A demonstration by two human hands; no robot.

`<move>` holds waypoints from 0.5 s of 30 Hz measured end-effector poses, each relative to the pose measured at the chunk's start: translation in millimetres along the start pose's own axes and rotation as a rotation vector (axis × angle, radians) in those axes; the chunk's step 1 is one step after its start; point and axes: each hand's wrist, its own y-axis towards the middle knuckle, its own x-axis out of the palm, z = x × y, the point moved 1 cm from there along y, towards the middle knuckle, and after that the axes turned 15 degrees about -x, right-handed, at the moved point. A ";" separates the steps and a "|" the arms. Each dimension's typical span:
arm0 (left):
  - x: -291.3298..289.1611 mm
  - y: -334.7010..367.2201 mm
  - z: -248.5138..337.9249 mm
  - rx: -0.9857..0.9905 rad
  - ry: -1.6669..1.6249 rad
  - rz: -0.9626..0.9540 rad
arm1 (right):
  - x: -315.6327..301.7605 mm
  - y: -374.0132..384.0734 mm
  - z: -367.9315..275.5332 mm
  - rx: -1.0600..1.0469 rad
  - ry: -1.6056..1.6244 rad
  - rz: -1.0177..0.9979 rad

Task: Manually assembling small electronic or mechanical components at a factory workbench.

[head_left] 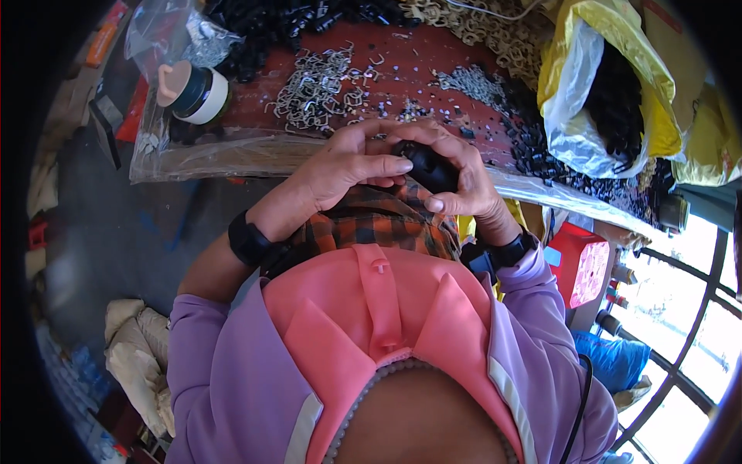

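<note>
A smooth, rounded black part [430,168] with a small hole is held near the table's front edge, above my lap. My right hand [473,174] wraps round its right side, fingers over the far side and thumb below. My left hand [348,166] is curled at its left end, with the thumb tip pressed against it. The left fingertips are partly hidden behind the part, so anything small in them cannot be made out. Just beyond my hands lies a heap of bent silver wire hooks [315,91].
Small metal pieces [473,83], black plastic parts [297,27] and beige curved parts [495,35] lie on the red tabletop [406,66]. A lidded jar [193,93] stands at left. An open yellow bag [665,85] of black pieces is at right. A red box [576,263] sits below.
</note>
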 end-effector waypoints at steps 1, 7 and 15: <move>0.6 1.1 -2.2 0.039 -0.002 -0.010 | 0.7 -1.1 -0.8 0.011 -0.009 0.031; 11.3 5.6 -3.2 0.090 -0.007 -0.016 | 6.4 -6.0 -5.3 0.075 0.071 0.189; 11.6 7.6 -3.7 0.081 -0.087 0.015 | 4.3 -5.5 -2.9 -0.021 0.145 0.228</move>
